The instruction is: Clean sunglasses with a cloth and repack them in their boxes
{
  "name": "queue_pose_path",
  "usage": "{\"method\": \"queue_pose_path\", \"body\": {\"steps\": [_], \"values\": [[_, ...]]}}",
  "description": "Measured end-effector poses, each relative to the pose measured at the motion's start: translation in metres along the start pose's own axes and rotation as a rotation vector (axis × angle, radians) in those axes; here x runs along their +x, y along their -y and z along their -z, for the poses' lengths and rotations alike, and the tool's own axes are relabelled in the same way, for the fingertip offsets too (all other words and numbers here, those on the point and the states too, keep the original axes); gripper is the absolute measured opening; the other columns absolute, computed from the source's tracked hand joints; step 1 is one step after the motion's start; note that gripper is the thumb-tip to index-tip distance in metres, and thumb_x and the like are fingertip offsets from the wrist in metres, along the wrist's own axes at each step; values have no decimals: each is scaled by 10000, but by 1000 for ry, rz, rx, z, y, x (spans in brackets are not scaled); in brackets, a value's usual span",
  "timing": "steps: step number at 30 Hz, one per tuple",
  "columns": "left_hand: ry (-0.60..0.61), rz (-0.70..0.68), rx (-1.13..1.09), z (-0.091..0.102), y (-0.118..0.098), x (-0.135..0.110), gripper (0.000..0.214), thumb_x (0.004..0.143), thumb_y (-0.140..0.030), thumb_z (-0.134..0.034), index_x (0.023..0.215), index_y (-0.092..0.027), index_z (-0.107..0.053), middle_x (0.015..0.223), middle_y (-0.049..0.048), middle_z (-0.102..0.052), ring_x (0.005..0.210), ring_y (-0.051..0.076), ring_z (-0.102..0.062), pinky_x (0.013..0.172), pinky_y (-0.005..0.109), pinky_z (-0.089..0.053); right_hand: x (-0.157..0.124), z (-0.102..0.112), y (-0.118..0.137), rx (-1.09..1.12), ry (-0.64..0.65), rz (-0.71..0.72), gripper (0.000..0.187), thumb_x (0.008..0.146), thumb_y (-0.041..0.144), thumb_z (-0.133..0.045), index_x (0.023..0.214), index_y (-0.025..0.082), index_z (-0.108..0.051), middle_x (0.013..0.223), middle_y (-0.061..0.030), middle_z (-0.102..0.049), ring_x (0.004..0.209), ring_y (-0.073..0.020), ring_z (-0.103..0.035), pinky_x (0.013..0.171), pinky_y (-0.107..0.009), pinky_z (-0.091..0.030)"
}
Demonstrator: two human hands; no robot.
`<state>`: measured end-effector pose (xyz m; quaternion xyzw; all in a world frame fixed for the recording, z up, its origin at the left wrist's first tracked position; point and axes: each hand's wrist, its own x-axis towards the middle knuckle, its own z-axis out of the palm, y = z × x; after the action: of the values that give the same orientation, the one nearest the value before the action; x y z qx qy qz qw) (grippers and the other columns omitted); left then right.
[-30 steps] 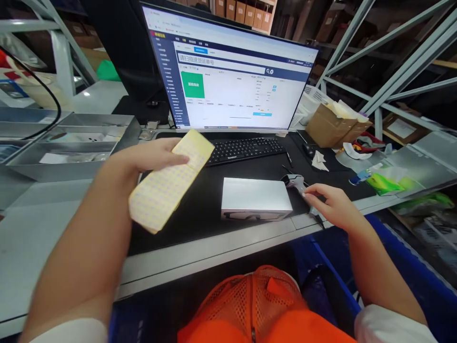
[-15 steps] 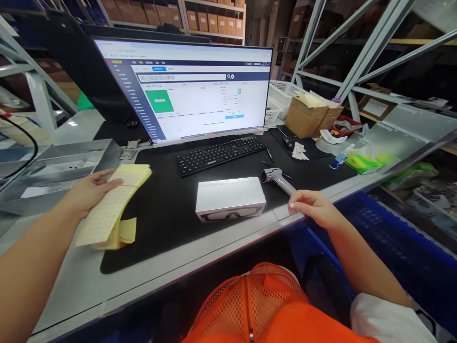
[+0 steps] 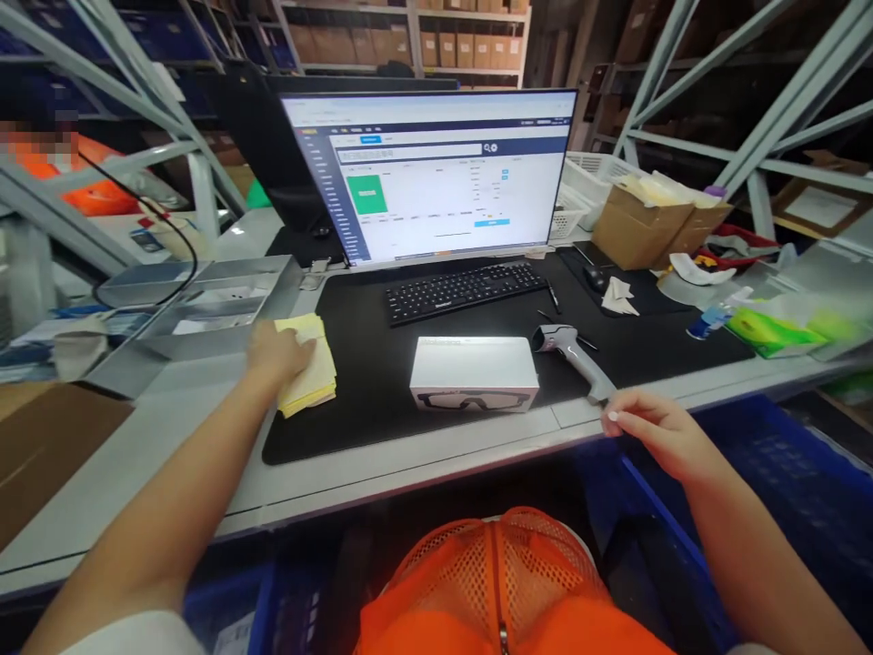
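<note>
My left hand [image 3: 278,353] is closed over the left side of a stack of yellow paper sheets [image 3: 315,368], which lies on the left end of the black desk mat [image 3: 368,400]. A white box [image 3: 474,364] with goggles pictured on its front sits near the mat's front edge. To its right lies a grey barcode scanner [image 3: 576,359], head toward the box. At the handle's end, over the table edge, my right hand [image 3: 655,428] has thumb and fingers pinched together; what they hold, if anything, is hidden.
Behind the mat stand a keyboard [image 3: 467,291] and a lit monitor [image 3: 436,182]. Grey trays [image 3: 225,300] are at left, with a cardboard box [image 3: 55,437] nearer. Mouse [image 3: 595,278], cartons [image 3: 641,227] and a small blue bottle [image 3: 713,318] are at right. Blue crates [image 3: 770,482] stand below the table.
My left hand has brought the yellow sheets rightward onto the mat, where they now lie more squared together. My view has turned left. The right hand stays by the scanner handle.
</note>
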<state>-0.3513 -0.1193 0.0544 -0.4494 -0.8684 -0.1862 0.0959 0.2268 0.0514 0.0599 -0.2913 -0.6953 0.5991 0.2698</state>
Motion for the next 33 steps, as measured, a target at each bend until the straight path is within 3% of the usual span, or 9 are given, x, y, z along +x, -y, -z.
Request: {"method": "queue_pose_path", "body": {"steps": [3, 7, 10, 13, 17, 20, 23, 28, 33], "values": [[28, -88, -57, -1, -36, -20, 731, 872, -658, -477, 1316, -88, -592, 1506, 190, -467, 1448, 372, -354, 1212, 549, -252, -4, 9, -12, -104, -24, -34, 229, 851, 433, -750, 791, 214, -715, 722, -34, -664, 719, -184, -621, 707, -305, -507], [509, -422, -425, -20, -102, -56, 1323, 628, -665, -804, 1620, -197, -65, 1698, 168, -87, 1562, 346, -146, 1253, 499, -196, -1, 10, -20, -148, -54, -77, 243, 849, 458, -737, 795, 222, -715, 737, -52, -671, 742, -221, -631, 724, -351, -524], [652, -382, -686, -37, -133, -69, 1470, 598, -541, -876, 1596, -204, 148, 1676, 208, -159, 1533, 345, -254, 1242, 528, -211, 2, 3, -18, -153, -66, -70, 269, 841, 487, -731, 788, 224, -712, 727, -57, -674, 727, -232, -637, 712, -368, -536], [593, -353, -847, -38, -141, -65, 1381, 640, -486, -871, 1612, -218, 72, 1638, 189, -288, 1494, 339, -344, 1232, 532, -246, -2, 2, -13, -186, -54, -67, 263, 845, 487, -725, 783, 231, -717, 725, -53, -675, 727, -231, -644, 718, -364, -543], [406, -398, -866, 1, -149, -55, 1214, 643, -517, -868, 1608, -286, -169, 1633, 139, -296, 1483, 369, -348, 1203, 531, -333, -6, 11, -10, -207, -85, -64, 259, 843, 490, -722, 789, 237, -723, 728, -57, -676, 728, -241, -648, 706, -371, -550], [300, -483, -735, 37, -177, -52, 1124, 646, -548, -859, 1578, -315, -275, 1602, 103, -336, 1469, 366, -355, 1235, 545, -279, 0, 13, -4, -219, -111, -55, 265, 841, 487, -730, 789, 227, -717, 722, -56, -679, 711, -225, -646, 689, -350, -548], [282, -559, -664, 53, -216, -51, 1052, 670, -583, -826, 1548, -264, -341, 1583, 131, -357, 1480, 370, -319, 1245, 567, -260, 12, 3, 17, -236, -135, -22, 274, 835, 492, -742, 898, 226, -717, 745, -56, -703, 715, -215, -665, 668, -323, -547], [242, -690, -682, 34, -265, -49, 680, 741, -412, -769, 1338, -169, -555, 1561, 202, -350, 1513, 385, -237, 1243, 589, -255, 35, -26, 82, -424, -258, 271, 260, 876, 469, -708, 1017, 251, -690, 862, -53, -714, 804, -216, -686, 722, -321, -556], [199, -748, -803, 7, -271, -45, 637, 736, -403, -783, 1299, -208, -560, 1531, 178, -363, 1458, 370, -343, 1211, 563, -325, 66, -48, 129, -960, -160, 620, 138, 996, 289, -536, 975, 227, -658, 931, -73, -695, 861, -207, -649, 779, -335, -501]]}}
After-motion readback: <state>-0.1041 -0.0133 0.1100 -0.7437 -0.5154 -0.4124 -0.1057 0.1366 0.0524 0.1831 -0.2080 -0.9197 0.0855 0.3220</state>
